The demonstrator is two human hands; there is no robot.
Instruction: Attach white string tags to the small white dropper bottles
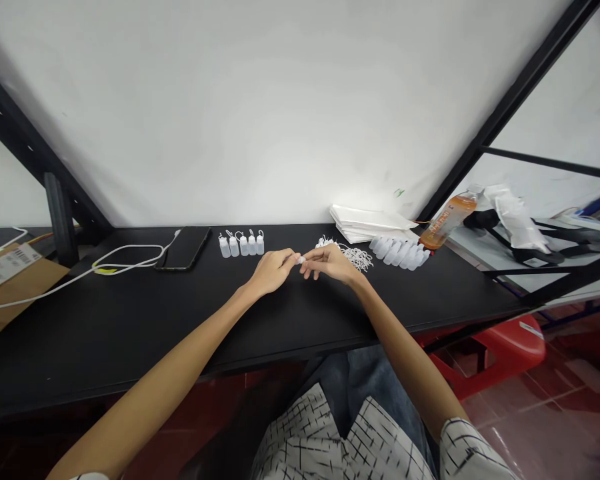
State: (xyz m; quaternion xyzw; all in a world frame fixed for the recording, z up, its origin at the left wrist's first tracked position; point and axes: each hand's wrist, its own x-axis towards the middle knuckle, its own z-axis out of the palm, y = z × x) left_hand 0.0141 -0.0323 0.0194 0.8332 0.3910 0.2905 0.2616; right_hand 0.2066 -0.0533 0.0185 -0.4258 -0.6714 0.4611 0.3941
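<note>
Left grip and right grip come nose to nose over the black bench, both pinching a small white piece, and the fingers cover so much of it that its shape is hard to call! Just behind the right grip, partly hidden by that hand, there's a tangle of thin white tubes spread on the bench. Out left of the grips, and a little farther back, five small capped bottles stand upright in a line, each with a little spout on top. Farther left lies a dark phone, with a white cable looping away from it, and at the far left sits a cardboard box with a label. Swing right of the grips, past the tubes: a close-packed row of translucent bottles, lying tilted, with a stack of white sheets behind. Beyond that row, an orange drink bottle leans by the black frame. Down to the right, below bench level, a red stool shows!
</note>
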